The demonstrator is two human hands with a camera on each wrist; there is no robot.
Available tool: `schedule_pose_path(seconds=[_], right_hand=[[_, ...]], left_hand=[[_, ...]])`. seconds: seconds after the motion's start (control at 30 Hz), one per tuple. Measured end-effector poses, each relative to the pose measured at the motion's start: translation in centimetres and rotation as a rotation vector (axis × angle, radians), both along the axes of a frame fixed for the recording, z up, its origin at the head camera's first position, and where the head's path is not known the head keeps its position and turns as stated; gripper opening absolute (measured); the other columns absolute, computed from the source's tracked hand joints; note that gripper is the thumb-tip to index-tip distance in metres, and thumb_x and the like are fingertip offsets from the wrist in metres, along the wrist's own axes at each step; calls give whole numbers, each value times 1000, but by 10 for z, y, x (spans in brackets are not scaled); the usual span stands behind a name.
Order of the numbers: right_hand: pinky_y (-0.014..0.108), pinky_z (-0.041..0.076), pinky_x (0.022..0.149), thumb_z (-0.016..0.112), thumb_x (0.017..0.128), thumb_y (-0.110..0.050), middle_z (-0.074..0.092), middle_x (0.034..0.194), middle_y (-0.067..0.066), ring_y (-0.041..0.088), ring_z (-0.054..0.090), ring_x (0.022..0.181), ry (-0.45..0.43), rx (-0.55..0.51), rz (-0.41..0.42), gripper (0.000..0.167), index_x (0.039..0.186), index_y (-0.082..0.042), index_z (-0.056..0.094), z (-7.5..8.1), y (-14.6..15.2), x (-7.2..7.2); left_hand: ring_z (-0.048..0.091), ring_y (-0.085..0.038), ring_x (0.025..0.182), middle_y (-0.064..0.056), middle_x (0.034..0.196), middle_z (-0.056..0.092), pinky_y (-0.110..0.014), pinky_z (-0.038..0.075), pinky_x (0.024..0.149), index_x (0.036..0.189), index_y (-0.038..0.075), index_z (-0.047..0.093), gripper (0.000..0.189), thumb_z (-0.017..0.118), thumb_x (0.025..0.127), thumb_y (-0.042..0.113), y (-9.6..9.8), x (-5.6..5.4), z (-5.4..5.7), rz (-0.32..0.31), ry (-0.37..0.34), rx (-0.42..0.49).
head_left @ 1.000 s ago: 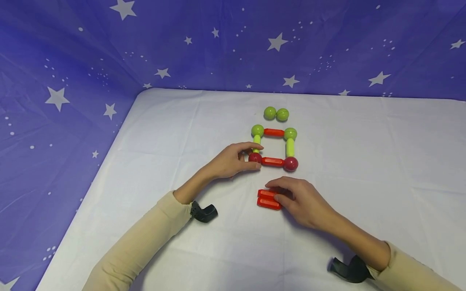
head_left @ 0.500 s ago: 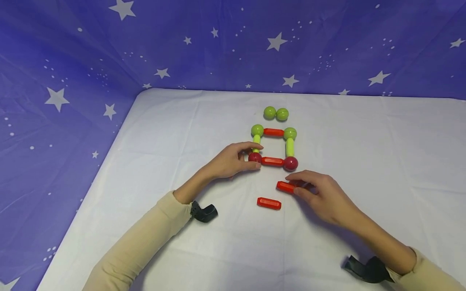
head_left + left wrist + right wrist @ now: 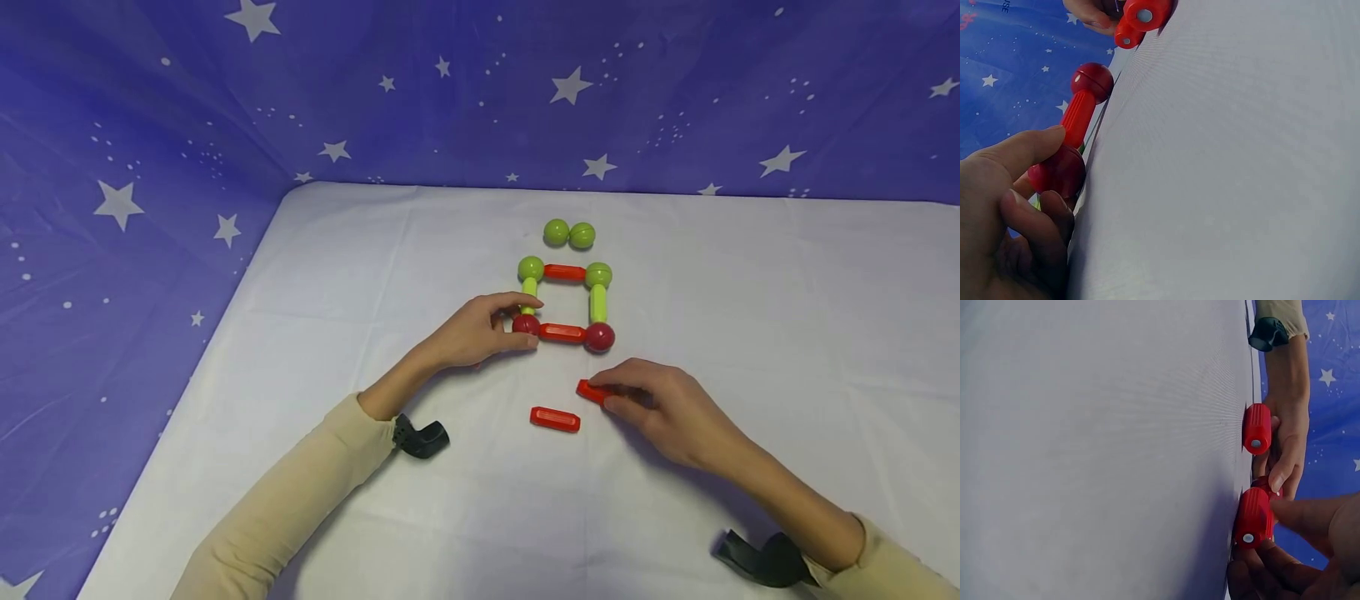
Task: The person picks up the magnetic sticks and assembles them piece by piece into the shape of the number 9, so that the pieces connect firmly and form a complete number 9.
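Observation:
My left hand [image 3: 480, 333] curls its thumb and fingers round a dark red ball [image 3: 525, 326], the near left corner of a flat square of magnetic rods and balls. Between it and the other dark red ball [image 3: 599, 337] runs a red rod [image 3: 562, 333]; two green rods at the sides lead to green balls at the back. My right hand [image 3: 667, 408] pinches a loose red magnetic rod [image 3: 1254, 519], whose silver end faces the right wrist camera. A second loose red rod [image 3: 555, 419] lies to its left on the white cloth, touched by neither hand.
Two green balls [image 3: 568, 234] sit side by side behind the square. A small red bit [image 3: 477, 365] peeks out beneath my left hand. The white cloth [image 3: 750, 317] covers the table, with a blue star-patterned curtain [image 3: 480, 108] along the back and left.
My right hand has taken one loose red rod and drawn it to the right, away from the other, which stays put. The left hand keeps its hold on the ball.

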State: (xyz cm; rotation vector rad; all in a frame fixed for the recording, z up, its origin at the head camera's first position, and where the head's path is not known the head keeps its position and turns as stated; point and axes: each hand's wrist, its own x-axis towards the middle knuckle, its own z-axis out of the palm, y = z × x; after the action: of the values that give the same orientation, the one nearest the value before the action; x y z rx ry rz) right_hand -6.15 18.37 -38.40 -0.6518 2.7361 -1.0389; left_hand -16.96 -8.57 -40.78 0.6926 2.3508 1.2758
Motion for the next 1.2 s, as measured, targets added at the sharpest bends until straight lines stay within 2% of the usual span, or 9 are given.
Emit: schedule_pose_path(seconds=[0.2,0.4,0.63,0.9,1.2], right_hand=[[29,49,71,81,81,-6,65,96,-10,12,54,81,-16,19,9,35,114,-15,73,1,-4,-3],[27,47,67,81,81,-5,61,90,-10,11,52,76,-12,52,24,34,112,-15,73,0,-7,-4],[29,49,70,78,82,-1,66,99,-8,9,56,81,13,53,50,36,115,-15,73,0,-8,-4],[28,48,68,73,85,0,63,95,-8,9,56,80,14,21,43,32,112,-16,75,0,-8,-5],[29,48,68,75,84,-2,64,96,-5,12,54,79,8,22,8,32,114,-14,74,1,-8,-6]], left_hand=[[46,-18,69,0,108,59,-29,36,61,131,19,63,48,78,86,28,0,-1,-1,2,4,0],[45,-18,68,0,108,58,-28,36,60,131,19,63,48,78,86,28,1,0,0,1,0,2],[45,-18,69,0,109,58,-28,35,61,132,19,63,49,78,86,29,1,1,1,1,-12,3],[45,-19,69,0,108,58,-29,36,61,131,19,63,49,78,86,28,0,0,1,0,-12,10],[45,-18,69,0,108,58,-28,35,60,131,19,63,48,78,86,28,0,0,1,0,-6,6]])
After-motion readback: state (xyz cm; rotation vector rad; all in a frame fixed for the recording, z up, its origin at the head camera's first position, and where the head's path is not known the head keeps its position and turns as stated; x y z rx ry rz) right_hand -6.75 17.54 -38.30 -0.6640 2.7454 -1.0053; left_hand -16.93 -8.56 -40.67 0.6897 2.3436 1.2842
